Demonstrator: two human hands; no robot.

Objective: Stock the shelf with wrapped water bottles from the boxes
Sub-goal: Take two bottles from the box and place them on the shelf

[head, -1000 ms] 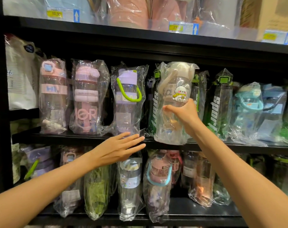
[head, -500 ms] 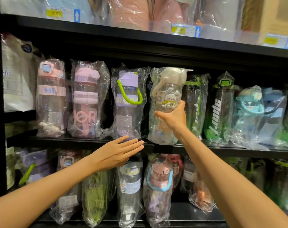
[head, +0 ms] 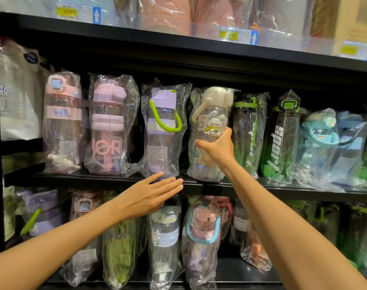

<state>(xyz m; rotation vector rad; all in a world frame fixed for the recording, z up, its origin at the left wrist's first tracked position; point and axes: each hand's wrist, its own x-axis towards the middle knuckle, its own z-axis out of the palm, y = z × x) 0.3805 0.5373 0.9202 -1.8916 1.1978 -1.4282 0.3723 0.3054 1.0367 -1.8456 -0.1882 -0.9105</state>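
Placing a wrapped bottle in the front row of the middle shelf (head: 107, 178). The right hand (head: 217, 148) grips the rabbit-print bottle (head: 210, 130) round its mid-body, thumb on the near left side and fingers curled behind the wrap. The bottle's base appears to sit at or just above the shelf board, in the slot between the purple bottle with the green loop handle (head: 163, 130) and the green-strapped dark bottle (head: 248, 132). The left hand (head: 149, 195) is flat, fingers straight and together, holding nothing; its fingertips lie at the shelf's front edge below the purple bottle.

To finish the step well, the base should probably be settled flat and upright before the grip loosens. The loose film at the bottom should not fold under, since that could tip the bottle. The rabbit should stay facing outward, in line with the neighbouring fronts.

The bottle is clear, with a cream lid and cream carry strap. A white rabbit with a yellow scarf is on its front. A crinkled transparent bag encloses it, rising loosely above the lid.
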